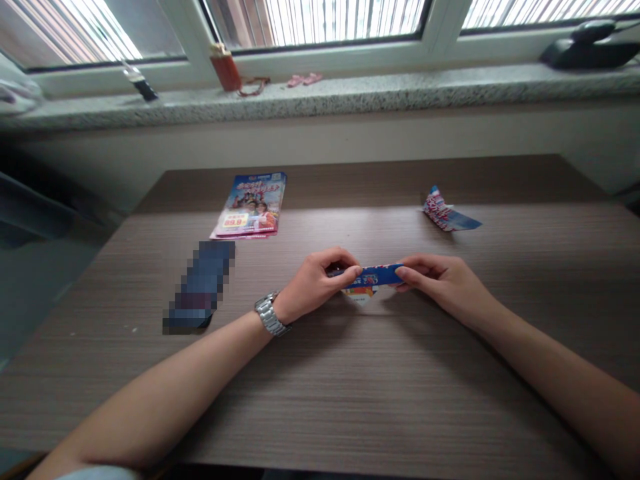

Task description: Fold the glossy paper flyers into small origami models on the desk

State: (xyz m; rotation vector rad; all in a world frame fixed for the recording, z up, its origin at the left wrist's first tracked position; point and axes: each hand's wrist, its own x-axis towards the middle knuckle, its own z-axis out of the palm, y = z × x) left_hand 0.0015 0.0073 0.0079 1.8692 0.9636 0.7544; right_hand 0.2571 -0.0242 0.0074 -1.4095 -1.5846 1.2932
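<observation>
A small folded paper leaflet [384,275], blue with a printed logo, is held level just above the table. A pale triangular flap with orange print points down below its blue strip. My left hand [327,277], with a metal watch [271,313] on the wrist, pinches the left end between thumb and fingers. At the opposite end my right hand [435,277] pinches the paper the same way. Beyond the right hand lies a folded paper boat-like shape [445,212] in blue, white and red print. The fingers hide the back of the leaflet.
A stack of colourful printed flyers [254,205] lies at the table's [350,387] back left. A pixelated dark phone-like object [203,287] is left of my left hand. On the stone windowsill [350,93] stand a red container [226,70] and a black device [590,48].
</observation>
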